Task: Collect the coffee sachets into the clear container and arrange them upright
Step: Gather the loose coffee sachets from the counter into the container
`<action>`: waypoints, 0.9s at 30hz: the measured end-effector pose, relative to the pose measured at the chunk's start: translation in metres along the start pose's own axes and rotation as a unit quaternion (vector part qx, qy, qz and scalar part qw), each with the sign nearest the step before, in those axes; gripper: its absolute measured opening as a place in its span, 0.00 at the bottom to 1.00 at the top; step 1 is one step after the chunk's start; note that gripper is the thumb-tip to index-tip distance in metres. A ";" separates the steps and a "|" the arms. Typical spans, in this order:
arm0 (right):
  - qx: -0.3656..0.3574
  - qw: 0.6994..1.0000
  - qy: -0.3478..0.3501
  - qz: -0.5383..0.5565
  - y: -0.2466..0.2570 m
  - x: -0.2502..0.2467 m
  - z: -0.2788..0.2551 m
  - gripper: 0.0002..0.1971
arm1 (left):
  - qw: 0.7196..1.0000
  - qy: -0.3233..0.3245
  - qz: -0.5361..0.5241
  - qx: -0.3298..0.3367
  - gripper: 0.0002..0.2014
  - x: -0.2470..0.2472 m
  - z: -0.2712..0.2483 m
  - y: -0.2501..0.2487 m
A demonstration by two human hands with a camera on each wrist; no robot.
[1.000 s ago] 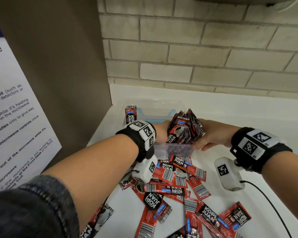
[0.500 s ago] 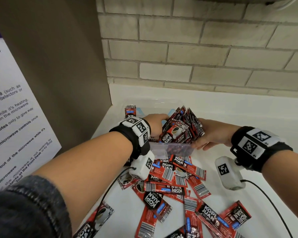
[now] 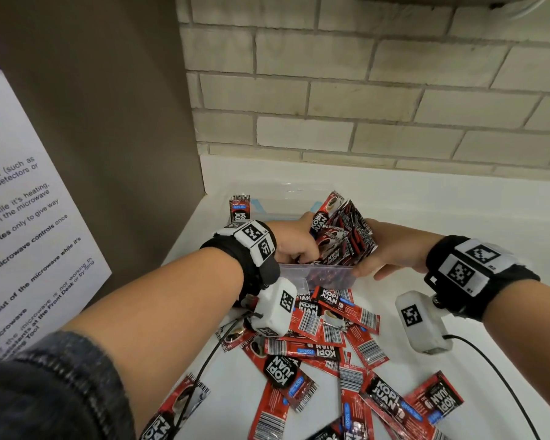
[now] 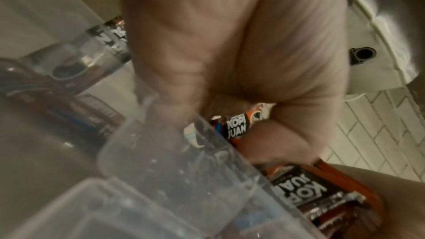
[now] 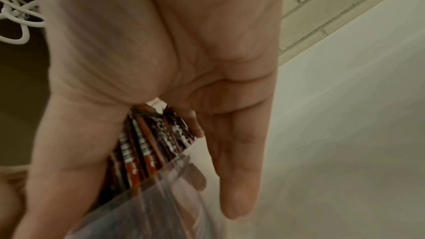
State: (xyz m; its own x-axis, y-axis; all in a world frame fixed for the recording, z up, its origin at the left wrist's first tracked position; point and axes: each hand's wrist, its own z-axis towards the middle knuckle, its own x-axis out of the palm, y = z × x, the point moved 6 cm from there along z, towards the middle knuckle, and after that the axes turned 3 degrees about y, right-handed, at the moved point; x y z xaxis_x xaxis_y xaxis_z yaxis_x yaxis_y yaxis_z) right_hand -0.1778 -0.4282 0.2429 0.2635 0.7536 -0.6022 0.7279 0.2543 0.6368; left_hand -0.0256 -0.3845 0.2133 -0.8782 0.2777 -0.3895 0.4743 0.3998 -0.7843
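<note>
Many loose coffee sachets (image 3: pixel 324 354), red and black, lie scattered flat and overlapping across the near part of the white counter (image 3: pixel 458 217), some reaching its front edge. Just beyond them stands the clear container (image 3: pixel 318 274), close to the counter's left edge where a brown panel (image 3: pixel 108 122) rises. A bundle of sachets (image 3: pixel 340 230) stands on end in the container, fanned and leaning, its tops well above the rim.

The left hand (image 3: pixel 294 241) reaches over the container's left side with its fingers curled down against the bundle; the left wrist view shows the thumb and fingers pinching sachets at the rim. The right hand (image 3: pixel 391 249) cups the bundle from the right, thumb on the near face and fingers behind it; in the right wrist view one finger (image 5: pixel 239 179) stretches straight down outside the container wall.

Farther back, a single sachet (image 3: pixel 239 208) stands upright beside the container's far left corner. A pale brick wall (image 3: pixel 362 90) closes the counter's far edge.
</note>
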 end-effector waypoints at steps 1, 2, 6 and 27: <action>-0.002 1.000 -0.001 0.004 0.000 0.000 0.000 0.40 | 0.999 0.017 -0.029 -0.001 0.62 0.001 0.004 0.003; -0.005 1.000 -0.005 0.010 0.000 0.000 0.001 0.42 | 0.998 0.034 -0.051 0.003 0.63 0.003 0.005 0.004; -0.015 0.999 -0.021 0.034 -0.002 0.001 0.004 0.38 | 0.988 0.079 -0.123 0.041 0.57 0.008 0.001 -0.002; -0.046 0.993 -0.072 0.086 -0.002 0.001 0.010 0.34 | 0.995 0.048 0.037 -0.076 0.54 -0.007 0.006 0.000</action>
State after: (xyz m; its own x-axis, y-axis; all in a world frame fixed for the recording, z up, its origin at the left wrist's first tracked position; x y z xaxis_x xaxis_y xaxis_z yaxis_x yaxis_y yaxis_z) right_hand -0.1729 -0.4337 0.2364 0.4713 0.6981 -0.5390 0.6051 0.1887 0.7735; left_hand -0.0200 -0.3919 0.2128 -0.8339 0.3899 -0.3907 0.5480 0.5001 -0.6705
